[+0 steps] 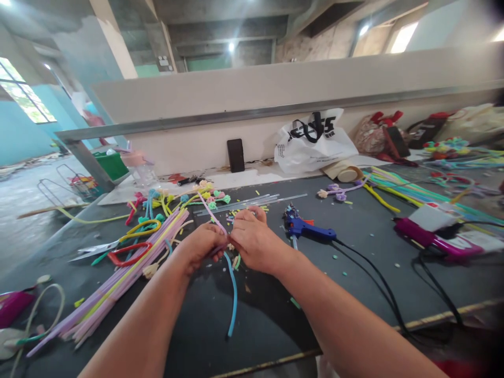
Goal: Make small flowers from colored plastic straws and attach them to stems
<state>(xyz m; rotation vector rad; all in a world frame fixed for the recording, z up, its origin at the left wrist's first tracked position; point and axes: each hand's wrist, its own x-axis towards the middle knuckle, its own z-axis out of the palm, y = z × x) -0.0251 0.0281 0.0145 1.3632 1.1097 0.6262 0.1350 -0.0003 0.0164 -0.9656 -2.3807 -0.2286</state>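
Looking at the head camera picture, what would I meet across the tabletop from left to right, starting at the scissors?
Scissors, left hand, right hand, blue glue gun, dark pink glue gun.

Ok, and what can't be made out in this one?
- Whether the lilac stem and blue stem meet: head view, hidden by the left hand and right hand.
- Rest of the magenta object: head view, cut off by the left edge.
- White bag's contents: head view, hidden by its sides.
- Far-right flowers' petals: head view, blurred.
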